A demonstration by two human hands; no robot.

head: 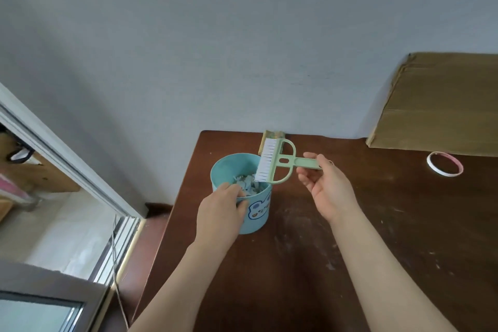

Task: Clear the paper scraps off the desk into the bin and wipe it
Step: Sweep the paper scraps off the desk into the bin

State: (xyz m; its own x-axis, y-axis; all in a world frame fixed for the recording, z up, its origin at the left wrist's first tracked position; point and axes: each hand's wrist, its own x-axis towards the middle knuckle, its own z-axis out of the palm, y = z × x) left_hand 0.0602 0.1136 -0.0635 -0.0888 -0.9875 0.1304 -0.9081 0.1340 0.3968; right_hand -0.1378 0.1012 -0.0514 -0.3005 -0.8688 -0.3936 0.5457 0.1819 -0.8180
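Gripped the bin (256,221) by its rim with the left hand (221,210), likely steadying it near the table (350,264) edge. Pinched the brush (272,162) handle in the right hand (327,188), bristles held over the paper scraps (246,182) inside, probably to shed clinging bits.

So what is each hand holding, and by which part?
The right hand pinches the green brush by its handle's end; the left hand grips the blue bin at its rim.

Domestic room, plain painted wall (242,35), dark wooden table (377,237) against it, sliding window frame (67,153), flattened cardboard (442,102)
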